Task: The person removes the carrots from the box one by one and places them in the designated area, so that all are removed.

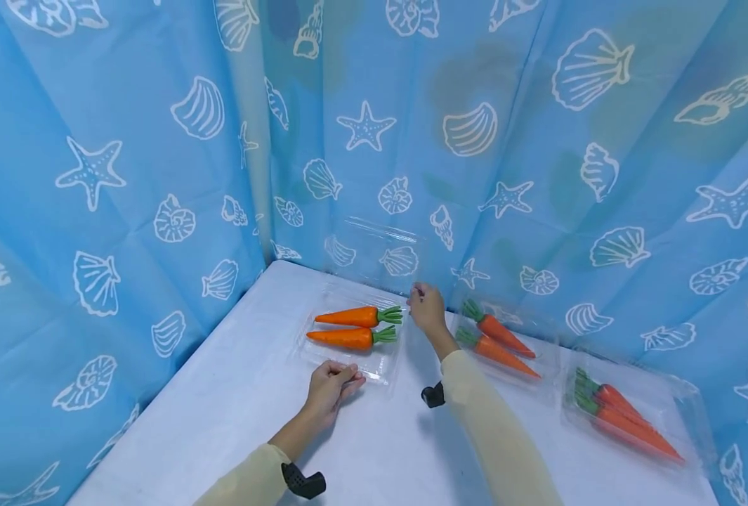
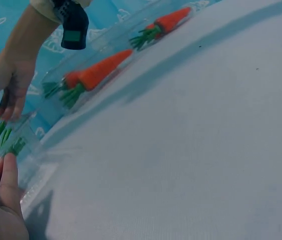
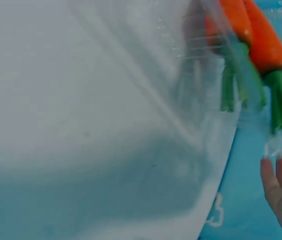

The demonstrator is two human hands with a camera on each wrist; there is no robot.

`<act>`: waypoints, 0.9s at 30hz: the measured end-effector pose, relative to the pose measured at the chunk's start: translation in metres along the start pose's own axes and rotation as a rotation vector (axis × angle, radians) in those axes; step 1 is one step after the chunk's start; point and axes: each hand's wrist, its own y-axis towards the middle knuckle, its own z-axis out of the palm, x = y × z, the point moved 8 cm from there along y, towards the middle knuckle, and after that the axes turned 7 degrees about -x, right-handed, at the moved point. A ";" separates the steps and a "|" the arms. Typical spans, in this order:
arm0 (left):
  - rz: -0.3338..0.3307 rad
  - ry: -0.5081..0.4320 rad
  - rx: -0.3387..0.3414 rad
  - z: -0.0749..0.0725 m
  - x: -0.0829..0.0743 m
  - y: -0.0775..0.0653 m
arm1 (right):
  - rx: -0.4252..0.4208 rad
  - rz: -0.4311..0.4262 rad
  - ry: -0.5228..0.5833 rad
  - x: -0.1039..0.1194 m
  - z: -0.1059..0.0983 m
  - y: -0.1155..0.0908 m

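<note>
A clear plastic clamshell container lies with its lid raised against the curtain. Two orange carrots with green tops lie side by side in its base, tops pointing right. My left hand grips the front edge of the base between thumb and fingers; the left wrist view catches this hand close beside the green tops. At the lid's lower right corner, my right hand pinches the plastic. In the right wrist view only some of its fingers show, near the lid.
To the right stand two more clear containers, each with carrots: a nearer pair and a farther pair. A white-covered table carries everything. A blue shell-print curtain rises behind and at the left.
</note>
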 end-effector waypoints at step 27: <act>0.017 -0.110 -0.080 -0.046 -0.012 -0.039 | 0.229 0.438 0.182 -0.052 0.051 -0.033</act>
